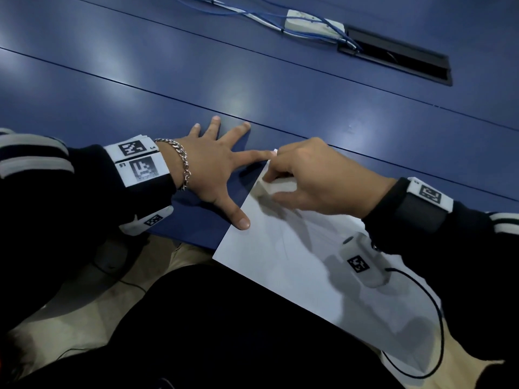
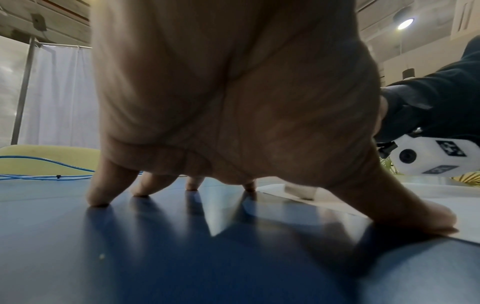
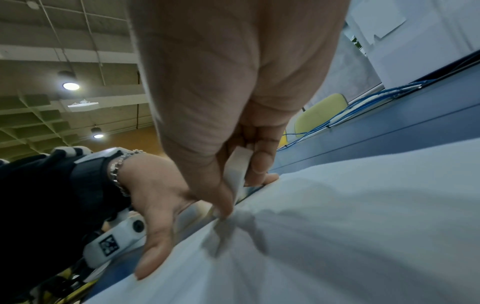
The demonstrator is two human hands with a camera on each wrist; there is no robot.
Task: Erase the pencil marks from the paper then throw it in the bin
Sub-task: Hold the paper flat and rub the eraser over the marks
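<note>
A white sheet of paper (image 1: pixel 280 248) lies on the blue table (image 1: pixel 196 80), its near part hanging over the table's front edge. Faint pencil lines (image 1: pixel 286 237) show near its middle. My left hand (image 1: pixel 216 169) is spread flat, thumb and index fingertip pressing the paper's left edge (image 3: pixel 182 267). My right hand (image 1: pixel 314 178) pinches a white eraser (image 1: pixel 278 188) and holds its end down on the paper near the far left corner; in the right wrist view the eraser (image 3: pixel 237 170) sits between thumb and fingers. No bin is in view.
A white power strip (image 1: pixel 311 23) with blue cables (image 1: pixel 230 9) lies at the far side beside a black cable hatch (image 1: pixel 398 57). A yellow-green chair back (image 3: pixel 322 111) stands beyond the table. My lap lies below the table edge.
</note>
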